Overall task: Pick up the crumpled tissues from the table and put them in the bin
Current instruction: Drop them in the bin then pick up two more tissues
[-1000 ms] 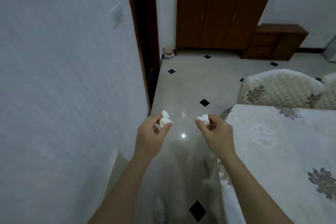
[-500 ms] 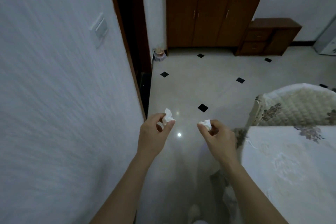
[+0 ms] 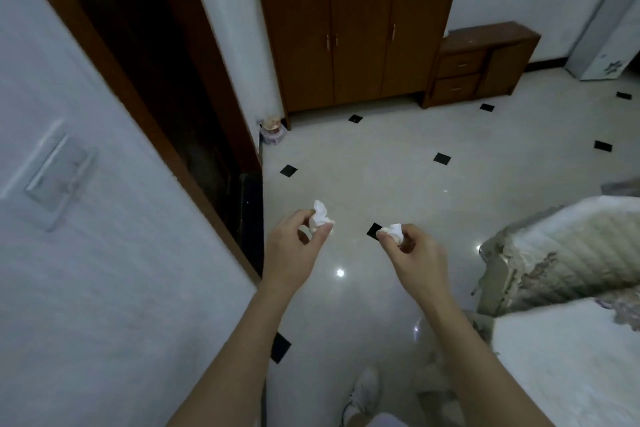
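- I saw my left hand (image 3: pixel 294 246) pinching a crumpled tissue (image 3: pixel 320 217) in its fingers (image 3: pixel 323 232), held over the tiled floor (image 3: pixel 398 184).
- My right hand (image 3: pixel 414 253) gripped a second tissue (image 3: pixel 394 231) (fingertips closed round it), near the cloth-covered surface's (image 3: pixel 571 367) corner.

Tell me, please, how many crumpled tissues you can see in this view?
2. One tissue is pinched in the left hand; the other tissue is pinched in the right hand. More may remain on the table, mostly out of view.
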A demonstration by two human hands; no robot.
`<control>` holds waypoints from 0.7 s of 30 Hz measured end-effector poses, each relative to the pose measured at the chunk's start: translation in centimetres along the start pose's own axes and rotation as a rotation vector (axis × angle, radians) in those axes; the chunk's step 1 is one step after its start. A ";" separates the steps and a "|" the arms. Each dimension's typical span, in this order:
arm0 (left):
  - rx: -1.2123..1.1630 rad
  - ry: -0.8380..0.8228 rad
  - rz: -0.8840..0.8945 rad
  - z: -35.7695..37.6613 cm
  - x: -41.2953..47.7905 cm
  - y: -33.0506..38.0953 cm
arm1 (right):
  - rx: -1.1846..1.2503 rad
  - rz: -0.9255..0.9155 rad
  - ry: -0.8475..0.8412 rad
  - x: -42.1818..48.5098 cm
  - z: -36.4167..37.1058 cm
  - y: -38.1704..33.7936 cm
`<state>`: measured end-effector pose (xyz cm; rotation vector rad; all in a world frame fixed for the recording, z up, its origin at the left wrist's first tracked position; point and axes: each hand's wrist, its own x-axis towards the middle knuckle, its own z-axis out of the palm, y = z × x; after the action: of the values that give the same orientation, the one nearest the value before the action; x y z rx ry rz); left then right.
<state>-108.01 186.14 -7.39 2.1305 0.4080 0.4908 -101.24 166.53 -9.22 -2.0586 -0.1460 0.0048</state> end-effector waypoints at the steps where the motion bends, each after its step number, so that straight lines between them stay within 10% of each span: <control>1: 0.014 -0.011 0.010 0.8 2.2 0.3 | -0.001 0.000 0.010 1.9 -0.1 0.1; 21: -0.069 -0.121 0.093 16.5 30.0 2.5 | -0.031 0.134 0.167 28.5 -1.1 2.9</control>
<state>-73.67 187.04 -8.25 2.1067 0.2215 0.4194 -72.56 167.23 -9.62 -2.0862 0.0954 -0.0866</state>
